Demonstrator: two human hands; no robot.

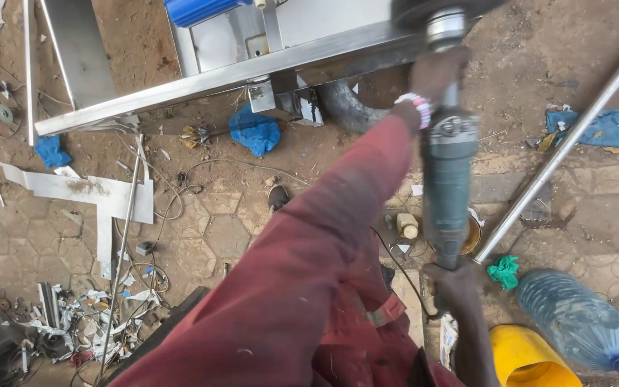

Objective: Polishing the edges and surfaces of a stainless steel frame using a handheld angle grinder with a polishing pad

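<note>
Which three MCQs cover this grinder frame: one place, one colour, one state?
1. Where does the clear plastic bottle lie?
A. lower right, beside the yellow bucket
B. on the steel frame
C. upper left

2. What colour is the sleeve?
A. green
B. white
C. red

3. How is the angle grinder held?
A. lying on the ground
B. by both hands
C. by one hand only

Key: 1 A, it lies on its side next to the bucket; 2 C, the sleeve is red; 3 B, the left hand grips near the head, the right hand the rear end.
</note>
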